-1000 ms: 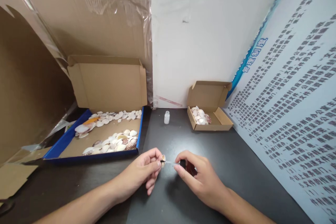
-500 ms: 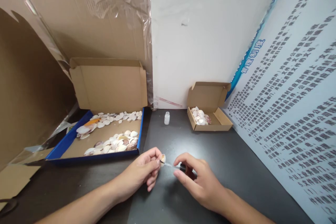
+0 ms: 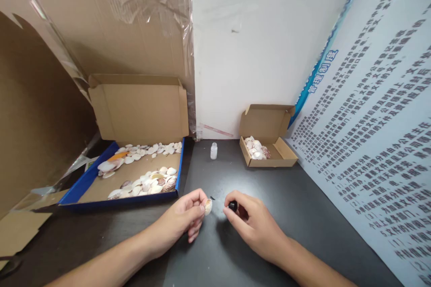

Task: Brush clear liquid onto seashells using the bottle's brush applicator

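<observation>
Between thumb and fingers, my left hand [image 3: 188, 214] pinches a small pale seashell [image 3: 208, 206] near the middle of the table. My right hand [image 3: 251, 215] grips the black cap of a brush [image 3: 232, 206], just right of the shell. A dark bristle tip shows beside the shell's upper right edge, apart from it; the stem between tip and cap barely shows. Farther back stands a small glass bottle [image 3: 213, 151] with whitish contents and no cap on its neck.
Left, a blue-edged cardboard box [image 3: 84, 187] with its lid up holds many shells [image 3: 144, 187]. At the back right, a smaller open cardboard box [image 3: 284, 161] holds more shells [image 3: 256, 149]. Behind are a white board [image 3: 249, 54] and cardboard; a printed poster [image 3: 363, 143] leans right.
The brush tip has come off the shell and moved slightly up and right, and the cap has turned in my right hand. The shell now faces the camera more.
</observation>
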`<state>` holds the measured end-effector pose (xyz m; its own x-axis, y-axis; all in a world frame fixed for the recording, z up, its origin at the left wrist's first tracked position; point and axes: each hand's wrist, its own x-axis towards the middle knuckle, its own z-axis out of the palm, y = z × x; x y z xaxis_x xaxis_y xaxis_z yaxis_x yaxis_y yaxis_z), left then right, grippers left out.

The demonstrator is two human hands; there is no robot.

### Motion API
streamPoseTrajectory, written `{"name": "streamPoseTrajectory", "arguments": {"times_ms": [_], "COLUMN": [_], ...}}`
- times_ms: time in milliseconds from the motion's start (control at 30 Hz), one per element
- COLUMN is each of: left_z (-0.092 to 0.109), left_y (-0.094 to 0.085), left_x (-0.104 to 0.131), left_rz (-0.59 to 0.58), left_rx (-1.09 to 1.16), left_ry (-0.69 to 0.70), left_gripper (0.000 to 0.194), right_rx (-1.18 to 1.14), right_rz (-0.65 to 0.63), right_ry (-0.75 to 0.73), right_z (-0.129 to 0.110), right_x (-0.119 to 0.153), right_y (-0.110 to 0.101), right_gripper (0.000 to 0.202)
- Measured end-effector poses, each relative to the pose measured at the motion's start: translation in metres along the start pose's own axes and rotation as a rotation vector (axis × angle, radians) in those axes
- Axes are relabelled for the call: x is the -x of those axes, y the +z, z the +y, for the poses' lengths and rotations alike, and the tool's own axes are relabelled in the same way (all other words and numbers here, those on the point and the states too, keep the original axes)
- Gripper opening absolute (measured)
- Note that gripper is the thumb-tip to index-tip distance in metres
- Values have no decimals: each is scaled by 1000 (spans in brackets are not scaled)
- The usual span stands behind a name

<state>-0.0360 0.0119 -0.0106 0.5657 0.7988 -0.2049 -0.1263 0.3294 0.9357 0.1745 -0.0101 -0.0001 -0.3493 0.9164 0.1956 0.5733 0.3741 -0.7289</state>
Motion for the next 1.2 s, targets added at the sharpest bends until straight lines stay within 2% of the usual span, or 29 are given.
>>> {"name": "streamPoseTrajectory", "arguments": {"times_ms": [167,333,467,600,733,900,1033,1200], "left_z": [1,1,1,0,0,1,2,1], "left_y": [0,0,0,-1,-2,-1,0,0], "left_x": [0,0,0,-1,-1,-1,-1,0], "left_rz": [6,2,7,-7,-16,-5,7,15], "left_rx": [12,34,52,57,58,47,68,72], "left_ry": [-9,-1,-4,0,-4,-15,-20,-22], "left_gripper": [28,29,28,28,29,32,32,35], "right_rx": [-132,-77,-100,-43,-78,-84,-116,-61], "right_rz": [-36,0,-29,-13,-13,23,35,48], "right_ry": [-71,-3,-74,-25,-77,-7,-79,-11], "right_z": [-3,-3,-4,-6,-5,-4,-4,-4], "right_x": [6,5,6,7,5,5,7,6], "right_y": [-2,-3,-3,-5,-5,-2,0,0], "right_gripper": [13,13,13,13,13,11,11,9]}}
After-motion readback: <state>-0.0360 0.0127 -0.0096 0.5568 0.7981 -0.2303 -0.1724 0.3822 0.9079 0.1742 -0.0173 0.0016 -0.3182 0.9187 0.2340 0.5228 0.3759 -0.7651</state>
